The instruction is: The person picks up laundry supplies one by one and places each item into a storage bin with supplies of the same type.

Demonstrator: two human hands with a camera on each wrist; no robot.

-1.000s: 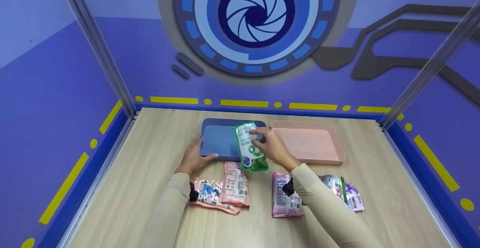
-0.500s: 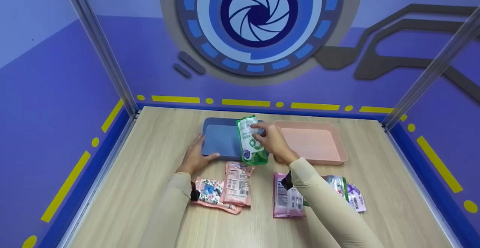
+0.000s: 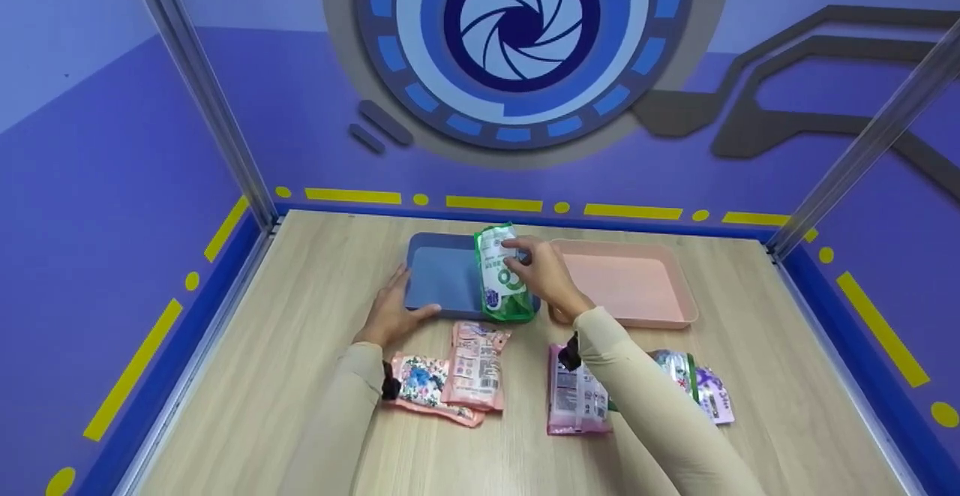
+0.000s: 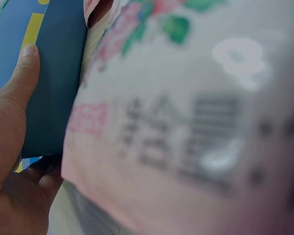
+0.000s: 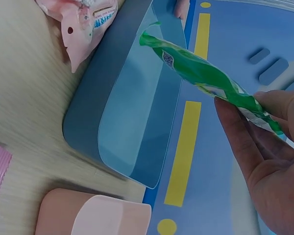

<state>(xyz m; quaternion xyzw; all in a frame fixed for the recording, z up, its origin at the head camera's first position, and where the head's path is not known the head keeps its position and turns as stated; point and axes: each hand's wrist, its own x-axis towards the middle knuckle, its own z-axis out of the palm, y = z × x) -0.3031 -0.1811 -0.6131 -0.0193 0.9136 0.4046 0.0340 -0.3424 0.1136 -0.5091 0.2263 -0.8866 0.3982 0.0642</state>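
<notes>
My right hand (image 3: 551, 278) pinches a soft green-and-white packet (image 3: 498, 271) between thumb and fingers. The packet is tilted over the right part of the blue tray (image 3: 442, 267); in the right wrist view it is seen nearly edge-on, above the tray. At the tray's front left corner rests my left hand (image 3: 391, 312), the thumb along the front wall and the fingers by the left side. Close to the left wrist lie two pink packets: a flowered one (image 3: 424, 380) and a printed one (image 3: 474, 376) overlapping it. The flowered packet (image 4: 176, 117) fills much of the left wrist view.
A pink tray (image 3: 622, 286) stands right of the blue one. Under the right forearm lie a purple-pink packet (image 3: 574, 398), a green-edged packet (image 3: 675, 368) and a lilac packet (image 3: 716, 395). Patterned walls enclose the wooden table (image 3: 300, 271).
The right hand has carried the green-and-white packet slightly towards the back, so its lower end now lies nearer the blue tray's front rim. The left hand has stayed at the tray corner.
</notes>
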